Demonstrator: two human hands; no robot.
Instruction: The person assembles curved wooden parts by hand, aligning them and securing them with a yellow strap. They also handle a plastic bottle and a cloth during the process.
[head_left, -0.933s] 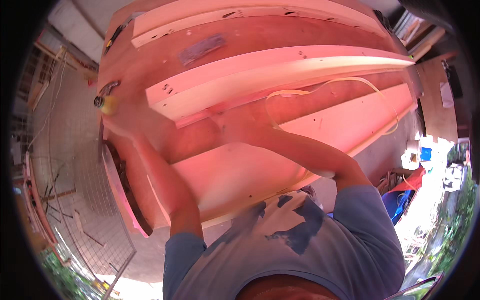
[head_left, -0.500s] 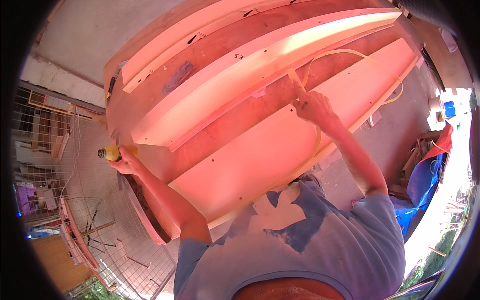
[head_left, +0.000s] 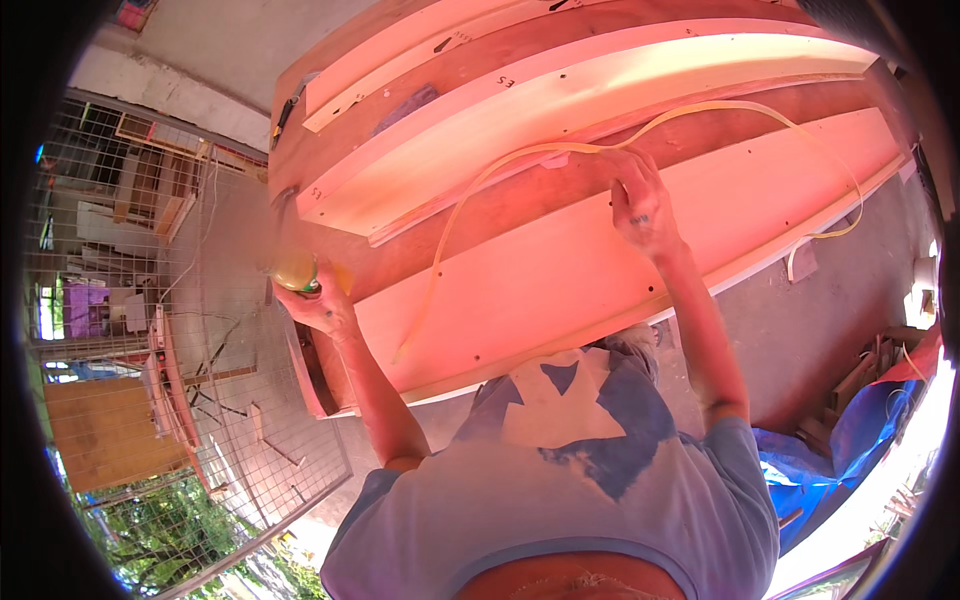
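Note:
My left hand [head_left: 322,303] is wrapped round a yellow-green cylindrical thing [head_left: 296,270] at the left end of the workpiece; its kind is too blurred to tell. Over the middle of the long wooden panel [head_left: 560,262], my right hand [head_left: 643,205] has its fingers closed at a thin, pale yellow flexible strip [head_left: 522,152]. The strip arches out to both sides: one end droops over the panel's left part, the other loops past its right edge. Behind lies a second long, curved wooden board [head_left: 600,85] with dark screw holes.
A wire mesh fence [head_left: 210,400] stands close on the left. A dark-handled tool [head_left: 288,112] and a greyish block [head_left: 405,107] lie on the far boards. At the right are a blue tarp [head_left: 825,475] and wood offcuts [head_left: 850,395].
The view has shifted, so the boards sit further right. The strip's left part has swung from under my right arm across the panel to the left. My left hand still grips the yellow-green thing.

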